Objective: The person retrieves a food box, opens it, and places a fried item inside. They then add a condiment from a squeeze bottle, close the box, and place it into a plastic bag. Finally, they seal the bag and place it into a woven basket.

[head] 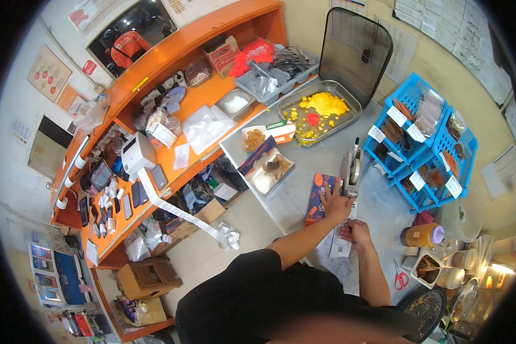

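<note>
My left hand (337, 207) lies with fingers spread over a closed dark printed carton (317, 193) and the foot of a tape dispenser (351, 170). The carton has an orange edge and sits flat on the grey marble-look table (292, 210). Close below, my right hand (357, 232) has its fingers curled at the edge of a white printed paper slip (339, 247). The slip bears a printed code and runs up beneath my left hand. Whether my right fingers pinch the slip or tape is hidden.
Left of the carton stand an open food box (270, 171) and a box of fried pieces (254, 138). Behind is a steel tray of yellow food (324, 105). Blue baskets (430, 142), a jar (419, 235) and red-handled scissors (400, 277) are rightward. A receipt printer (136, 154) trails paper.
</note>
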`<state>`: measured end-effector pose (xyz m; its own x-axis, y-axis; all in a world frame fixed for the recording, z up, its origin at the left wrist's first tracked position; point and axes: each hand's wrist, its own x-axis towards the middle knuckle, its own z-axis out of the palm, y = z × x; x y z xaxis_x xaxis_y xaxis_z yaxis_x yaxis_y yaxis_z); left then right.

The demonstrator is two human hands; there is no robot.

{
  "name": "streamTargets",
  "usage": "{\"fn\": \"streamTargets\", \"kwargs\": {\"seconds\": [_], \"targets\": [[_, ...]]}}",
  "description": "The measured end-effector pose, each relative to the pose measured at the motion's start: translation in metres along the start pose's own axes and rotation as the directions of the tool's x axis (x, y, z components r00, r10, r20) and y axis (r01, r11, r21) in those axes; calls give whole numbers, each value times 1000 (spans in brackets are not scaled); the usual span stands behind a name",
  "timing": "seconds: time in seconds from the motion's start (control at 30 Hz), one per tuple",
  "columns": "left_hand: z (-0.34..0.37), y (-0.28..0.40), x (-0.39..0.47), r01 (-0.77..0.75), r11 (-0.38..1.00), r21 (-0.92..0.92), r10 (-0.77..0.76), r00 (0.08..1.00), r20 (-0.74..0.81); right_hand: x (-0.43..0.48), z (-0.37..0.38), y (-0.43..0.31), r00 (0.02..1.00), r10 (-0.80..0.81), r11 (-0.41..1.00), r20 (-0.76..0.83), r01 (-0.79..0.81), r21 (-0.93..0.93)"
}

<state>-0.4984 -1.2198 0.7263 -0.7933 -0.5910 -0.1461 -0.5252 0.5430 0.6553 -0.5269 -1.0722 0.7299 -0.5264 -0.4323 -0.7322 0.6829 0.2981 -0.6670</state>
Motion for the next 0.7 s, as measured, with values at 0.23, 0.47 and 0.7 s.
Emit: {"fn": "streamTargets", "kwargs": {"seconds": [0.23, 0.47, 0.7], "targets": [[8, -17, 7, -39, 999, -14, 39, 999, 15, 10, -3, -18, 991, 129, 979, 24, -123, -161], [12, -30, 11, -50, 996, -74, 52, 998, 31, 15, -1, -14, 995, 98, 988, 25, -94, -126], [3, -103, -51, -302, 839, -452, 237, 952, -196, -6, 4, -18, 945, 112, 850, 308, 70, -523]]}}
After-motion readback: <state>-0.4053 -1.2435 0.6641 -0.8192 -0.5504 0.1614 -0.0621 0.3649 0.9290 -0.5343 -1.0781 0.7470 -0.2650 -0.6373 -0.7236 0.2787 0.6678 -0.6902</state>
